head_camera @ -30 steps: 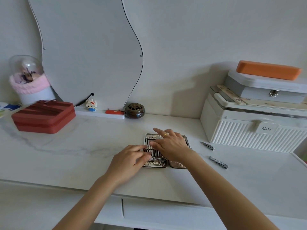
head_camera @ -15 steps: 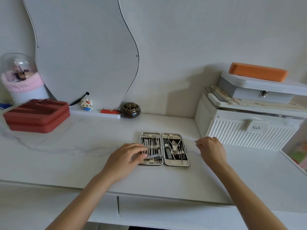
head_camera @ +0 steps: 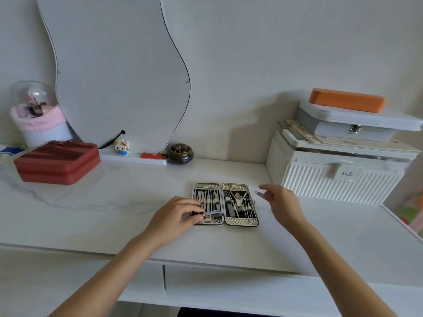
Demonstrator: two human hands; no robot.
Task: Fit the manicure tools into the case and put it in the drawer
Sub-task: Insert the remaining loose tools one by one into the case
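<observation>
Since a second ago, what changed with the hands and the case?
The right hand left the open case, went right to the loose tools and now pinches a small metal tool off the table. The left hand stayed on the case's left half by the nail clipper. The case stayed put.

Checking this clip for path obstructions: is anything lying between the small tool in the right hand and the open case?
Nothing visible does. The right hand holds a small metal tool just right of the open case, with only bare tabletop between them. The left hand rests on the case's left half.
</observation>
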